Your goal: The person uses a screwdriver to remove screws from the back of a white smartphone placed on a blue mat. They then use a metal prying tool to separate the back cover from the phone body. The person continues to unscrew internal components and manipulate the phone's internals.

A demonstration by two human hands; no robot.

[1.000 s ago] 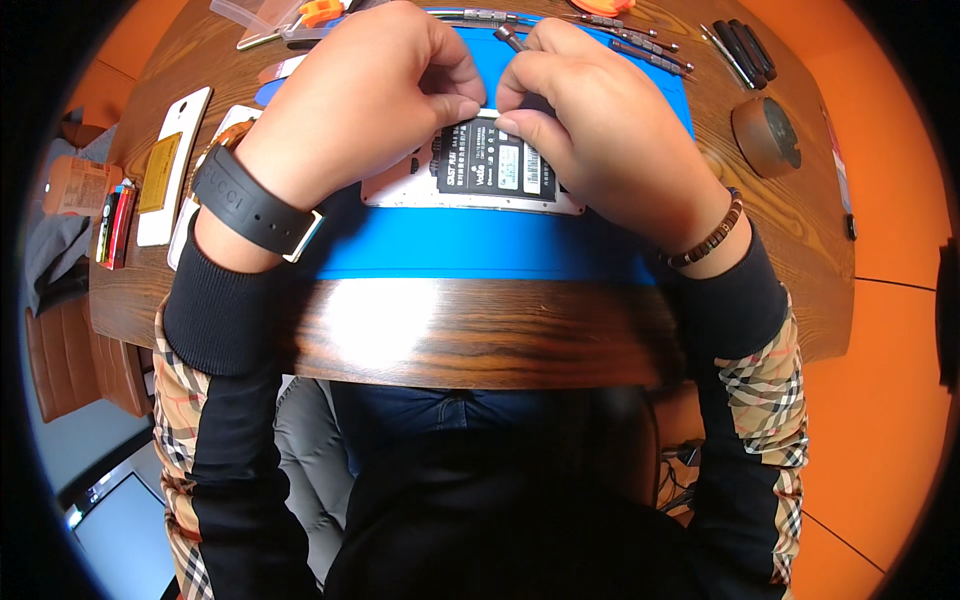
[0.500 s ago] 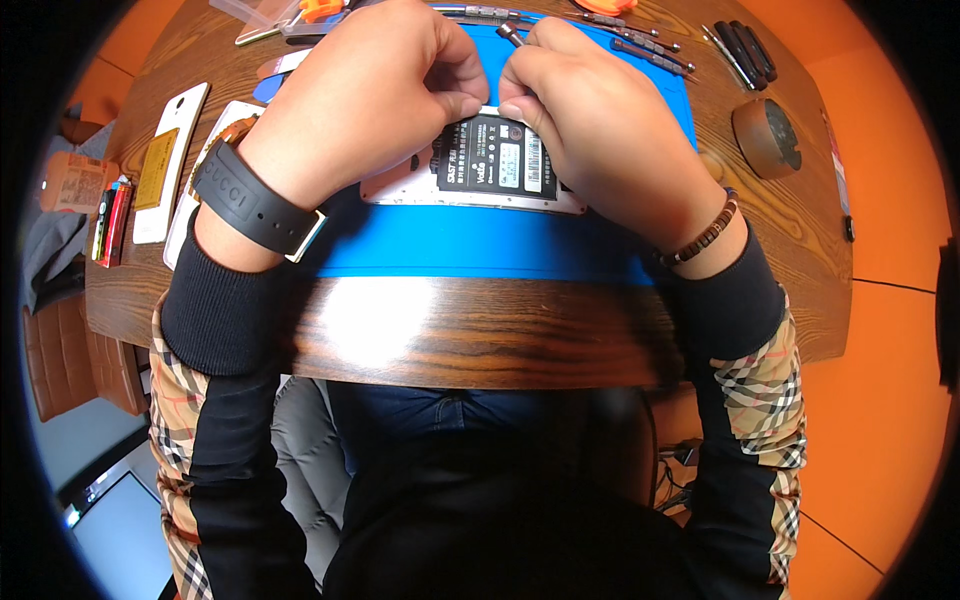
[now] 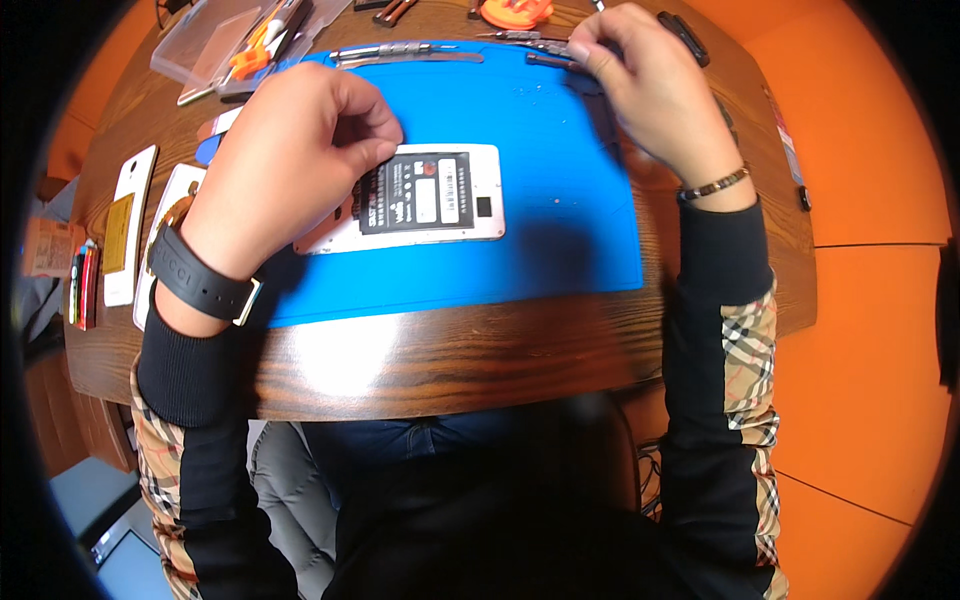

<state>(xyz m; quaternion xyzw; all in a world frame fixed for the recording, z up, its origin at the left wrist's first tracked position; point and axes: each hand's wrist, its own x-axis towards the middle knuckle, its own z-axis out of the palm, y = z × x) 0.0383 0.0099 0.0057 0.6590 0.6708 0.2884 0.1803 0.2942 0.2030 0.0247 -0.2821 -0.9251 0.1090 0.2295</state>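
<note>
A white phone body (image 3: 482,190) lies opened on the blue mat (image 3: 520,130), with a black battery (image 3: 410,195) in it. My left hand (image 3: 300,160) is curled at its upper left edge, thumb and index closed on it; part of the phone is hidden underneath. My right hand (image 3: 660,100) is over the row of metal screwdrivers (image 3: 545,58) at the mat's back right, fingers closed around something I cannot make out among the tools.
A white phone (image 3: 130,225), pens (image 3: 85,285) and further phone parts lie left on the wooden table (image 3: 450,370). Behind are a clear plastic box (image 3: 180,55), an orange tool (image 3: 515,12) and more tools. An orange wall (image 3: 870,350) stands at the right.
My right hand has left the phone for the tools at the back right, taking the dark tool with it. The view has shifted; my left hand stays at the phone.
</note>
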